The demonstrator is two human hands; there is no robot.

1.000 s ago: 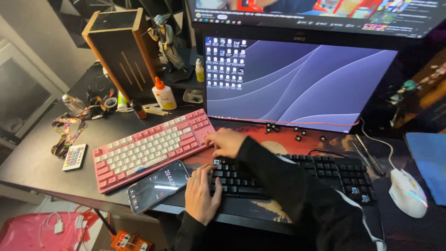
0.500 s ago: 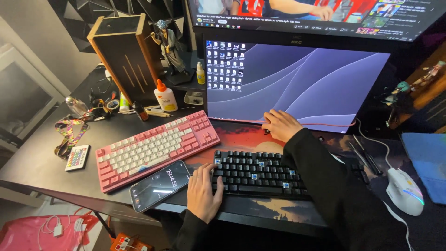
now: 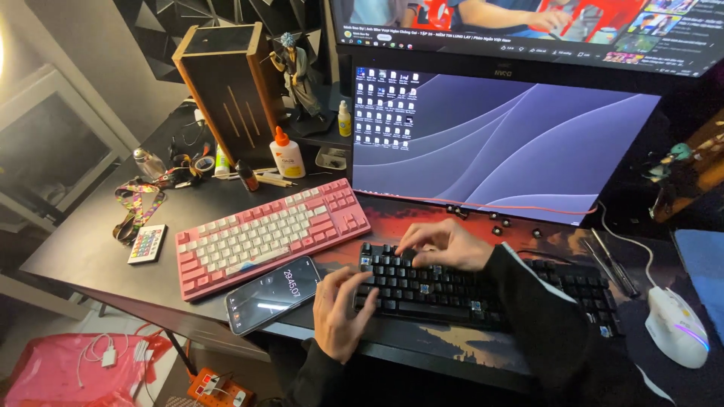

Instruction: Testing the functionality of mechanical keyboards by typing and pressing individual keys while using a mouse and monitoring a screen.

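Head view, looking down: we see both hands on the black keyboard [image 3: 483,290], which lies on the printed desk mat [image 3: 452,343] in front of the monitor [image 3: 498,143], near the front edge of the desk [image 3: 83,256]. Left hand [image 3: 339,313] rests on the keyboard's left end, fingers loosely spread and curled over the keys, gripping nothing. Right hand [image 3: 445,245] sits over the upper row near the middle of the board, fingers bent and fanned, tips on or just above the keys; we cannot tell which. It too holds nothing. Just left of the left hand lies a phone [image 3: 273,294], screen lit, touching or nearly touching the front edge of the pink keyboard [image 3: 271,234], which lies angled beside the black one. Further left sits a small remote [image 3: 147,243], with a lanyard [image 3: 136,203] near it. Behind the pink keyboard stand a glue bottle [image 3: 287,154] and a wooden box [image 3: 226,83], with a figurine [image 3: 298,71] beside the box. White mouse [image 3: 676,325] sits well apart, off the keyboard's right end.
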